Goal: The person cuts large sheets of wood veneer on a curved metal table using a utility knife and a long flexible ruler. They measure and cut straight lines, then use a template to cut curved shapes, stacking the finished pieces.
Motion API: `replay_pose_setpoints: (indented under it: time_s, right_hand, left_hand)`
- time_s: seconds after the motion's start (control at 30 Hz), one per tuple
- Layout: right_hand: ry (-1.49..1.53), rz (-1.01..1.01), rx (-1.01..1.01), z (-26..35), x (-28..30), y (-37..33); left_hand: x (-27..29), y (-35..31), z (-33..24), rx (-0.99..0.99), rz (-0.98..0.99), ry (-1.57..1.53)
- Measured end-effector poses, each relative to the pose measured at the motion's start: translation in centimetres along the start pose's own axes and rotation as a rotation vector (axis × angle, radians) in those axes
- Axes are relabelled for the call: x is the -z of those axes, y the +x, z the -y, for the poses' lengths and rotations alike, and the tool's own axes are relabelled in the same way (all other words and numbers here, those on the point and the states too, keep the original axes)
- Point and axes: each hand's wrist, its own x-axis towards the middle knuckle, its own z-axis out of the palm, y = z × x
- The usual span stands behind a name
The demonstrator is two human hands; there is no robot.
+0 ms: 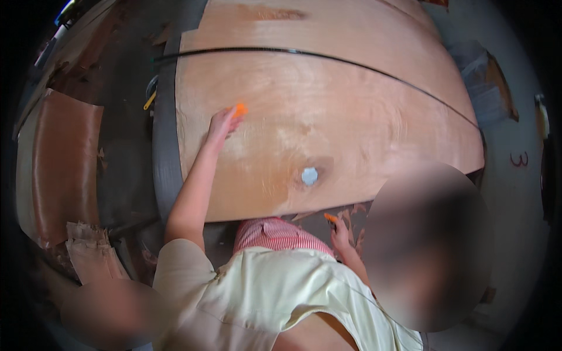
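A large pale wood veneer sheet [351, 128] spreads across the bench before me. Over its left part reaches my left hand [220, 125], closed around a small bright orange object [240, 109] whose kind I cannot make out. My right hand [339, 235] is low beside the sheet's near edge, near my waist. Its fingers are wrapped on another small orange piece [331, 217], perhaps a handle; the rest of it is hidden. A small light-blue roundish piece [309, 176] lies on a darker knot in the sheet.
A thin dark strip [293, 51] crosses the sheet from left to right. At the left are a reddish-brown sheet [67, 164] and ragged veneer scraps [96, 251]. A yellow-handled tool [150, 100] lies by the bench edge. Clear plastic wrapping [480, 73] is at the far right.
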Motion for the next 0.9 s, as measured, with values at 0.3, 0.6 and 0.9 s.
replay_pose_setpoints:
  time_s: [0.3,0.6,0.9]
  right_hand:
    - [0.070,0.149,-0.014,-0.2,-4.2,-3.9]
    - [0.110,0.636,-0.006,-2.8,-11.8,-14.1]
    - [-0.240,0.739,0.300,1.2,-16.1,-11.7]
  left_hand:
    - [4.6,-23.1,15.2,0.321,0.026,0.209]
    - [8.8,-43.9,19.7,0.140,0.042,0.732]
    - [19.5,-54.1,20.6,0.194,-0.273,0.800]
